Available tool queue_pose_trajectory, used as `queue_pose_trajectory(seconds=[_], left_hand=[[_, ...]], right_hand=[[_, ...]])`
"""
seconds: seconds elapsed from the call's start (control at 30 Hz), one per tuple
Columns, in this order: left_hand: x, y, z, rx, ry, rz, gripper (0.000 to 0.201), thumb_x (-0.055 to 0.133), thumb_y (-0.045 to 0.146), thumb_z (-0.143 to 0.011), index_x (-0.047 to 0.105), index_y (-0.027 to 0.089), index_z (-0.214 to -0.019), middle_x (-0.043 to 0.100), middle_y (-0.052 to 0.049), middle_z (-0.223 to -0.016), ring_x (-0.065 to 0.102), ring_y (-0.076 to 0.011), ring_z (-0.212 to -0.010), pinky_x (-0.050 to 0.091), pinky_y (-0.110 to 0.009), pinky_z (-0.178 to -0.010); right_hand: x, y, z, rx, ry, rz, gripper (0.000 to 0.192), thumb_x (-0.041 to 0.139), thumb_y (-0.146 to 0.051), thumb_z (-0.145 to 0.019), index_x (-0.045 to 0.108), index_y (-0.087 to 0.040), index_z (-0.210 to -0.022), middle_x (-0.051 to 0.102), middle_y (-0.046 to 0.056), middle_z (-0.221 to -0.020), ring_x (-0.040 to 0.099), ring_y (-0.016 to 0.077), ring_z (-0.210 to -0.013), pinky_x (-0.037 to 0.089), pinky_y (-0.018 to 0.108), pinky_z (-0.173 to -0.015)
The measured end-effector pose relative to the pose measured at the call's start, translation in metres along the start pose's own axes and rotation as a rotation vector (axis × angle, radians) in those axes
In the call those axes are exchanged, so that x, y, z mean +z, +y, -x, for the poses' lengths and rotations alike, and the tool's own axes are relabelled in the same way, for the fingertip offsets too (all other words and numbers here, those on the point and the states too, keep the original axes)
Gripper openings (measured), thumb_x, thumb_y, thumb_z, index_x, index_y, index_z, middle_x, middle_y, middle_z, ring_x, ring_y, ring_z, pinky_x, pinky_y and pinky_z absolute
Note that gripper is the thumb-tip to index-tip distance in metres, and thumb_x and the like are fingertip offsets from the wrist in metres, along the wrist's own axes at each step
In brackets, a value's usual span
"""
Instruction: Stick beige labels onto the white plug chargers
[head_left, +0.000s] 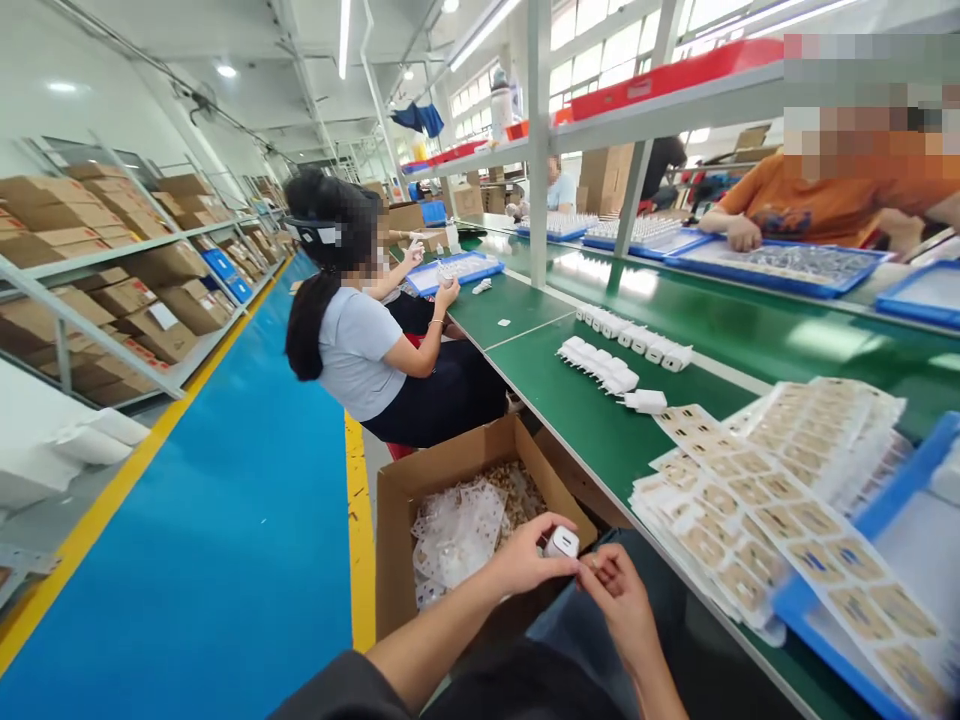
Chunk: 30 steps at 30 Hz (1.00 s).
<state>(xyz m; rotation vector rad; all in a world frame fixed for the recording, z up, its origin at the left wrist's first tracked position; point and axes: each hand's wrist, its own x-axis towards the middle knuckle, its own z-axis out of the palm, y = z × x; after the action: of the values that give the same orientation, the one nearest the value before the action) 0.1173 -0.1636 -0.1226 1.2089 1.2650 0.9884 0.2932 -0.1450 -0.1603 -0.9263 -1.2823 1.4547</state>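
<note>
Head view. The left hand (525,562) grips a white charger plug (561,543) over the lap; the right hand (616,592) meets it with pinched fingers (592,570). An open cardboard box (465,520) of backing scraps stands on the floor below. On the green desk (570,400): label sheets (757,520) and rows of white plugs (615,360). A co-worker (360,330) sits beyond.

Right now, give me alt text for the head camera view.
Left hand holds a small white charger over a cardboard box; right hand pinches beside it. Label sheets lie on the green bench.
</note>
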Motion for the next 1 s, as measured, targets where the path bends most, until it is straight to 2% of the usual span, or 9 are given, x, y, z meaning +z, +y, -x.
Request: queue_pose_trajectory(seconds=[0.13, 0.2, 0.37, 0.5, 0.6, 0.73, 1.0], left_hand=[[0.003, -0.002, -0.002, -0.015, -0.008, 0.018, 0.061, 0.085, 0.043, -0.066, 0.067, 0.016, -0.117, 0.068, -0.004, -0.094, 0.059, -0.0171, -0.082, 0.044, -0.029, -0.079], [0.003, -0.004, -0.003, -0.010, -0.001, 0.016, 0.059, 0.084, 0.041, -0.066, 0.067, 0.015, -0.117, 0.068, -0.003, -0.094, 0.058, -0.0163, -0.081, 0.043, -0.029, -0.079], [0.002, -0.006, -0.005, 0.006, -0.006, -0.001, 0.061, 0.084, 0.043, -0.065, 0.067, 0.016, -0.117, 0.065, -0.002, -0.092, 0.054, -0.0150, -0.080, 0.040, -0.027, -0.076], [0.001, -0.008, -0.004, 0.016, -0.003, -0.012, 0.061, 0.084, 0.043, -0.065, 0.067, 0.016, -0.117, 0.064, -0.002, -0.091, 0.052, -0.0143, -0.079, 0.039, -0.027, -0.075], [0.000, -0.011, -0.004, 0.010, 0.001, -0.015, 0.061, 0.084, 0.042, -0.065, 0.068, 0.016, -0.118, 0.064, -0.001, -0.090, 0.051, -0.0137, -0.077, 0.039, -0.027, -0.075], [0.000, -0.013, -0.004, -0.002, 0.005, -0.009, 0.062, 0.084, 0.042, -0.064, 0.068, 0.016, -0.118, 0.064, -0.001, -0.090, 0.051, -0.0136, -0.077, 0.039, -0.027, -0.075], [0.000, -0.012, -0.005, 0.011, 0.010, -0.037, 0.061, 0.085, 0.041, -0.064, 0.069, 0.016, -0.118, 0.066, -0.001, -0.091, 0.052, -0.0138, -0.077, 0.040, -0.027, -0.075]], right_hand=[[-0.002, 0.004, -0.001, 0.193, 0.044, -0.110, 0.049, 0.089, -0.055, -0.062, 0.059, -0.024, -0.084, 0.071, 0.002, -0.068, 0.071, 0.0216, -0.062, 0.062, 0.034, -0.068], [-0.005, 0.008, -0.001, 0.234, 0.063, -0.142, 0.051, 0.090, -0.055, -0.060, 0.060, -0.022, -0.085, 0.072, 0.002, -0.068, 0.072, 0.0201, -0.063, 0.062, 0.032, -0.070], [-0.009, 0.010, -0.001, 0.252, 0.105, -0.153, 0.049, 0.091, -0.055, -0.060, 0.061, -0.020, -0.078, 0.072, 0.002, -0.063, 0.070, 0.0185, -0.058, 0.060, 0.028, -0.063], [-0.007, -0.002, -0.001, 0.245, 0.176, -0.148, 0.050, 0.093, -0.054, -0.053, 0.062, -0.020, -0.072, 0.070, 0.002, -0.062, 0.068, 0.0182, -0.057, 0.059, 0.028, -0.059], [-0.005, -0.013, -0.001, 0.186, 0.196, -0.108, 0.047, 0.092, -0.054, -0.054, 0.062, -0.019, -0.067, 0.069, 0.002, -0.064, 0.067, 0.0177, -0.058, 0.058, 0.028, -0.061], [-0.004, -0.019, -0.001, 0.120, 0.188, -0.061, 0.043, 0.090, -0.053, -0.057, 0.065, -0.019, -0.064, 0.066, 0.003, -0.064, 0.064, 0.0177, -0.058, 0.057, 0.028, -0.061], [-0.009, -0.012, -0.001, 0.183, 0.161, -0.118, 0.037, 0.092, -0.047, -0.053, 0.072, -0.020, -0.065, 0.070, 0.005, -0.066, 0.067, 0.0201, -0.062, 0.059, 0.028, -0.066]])
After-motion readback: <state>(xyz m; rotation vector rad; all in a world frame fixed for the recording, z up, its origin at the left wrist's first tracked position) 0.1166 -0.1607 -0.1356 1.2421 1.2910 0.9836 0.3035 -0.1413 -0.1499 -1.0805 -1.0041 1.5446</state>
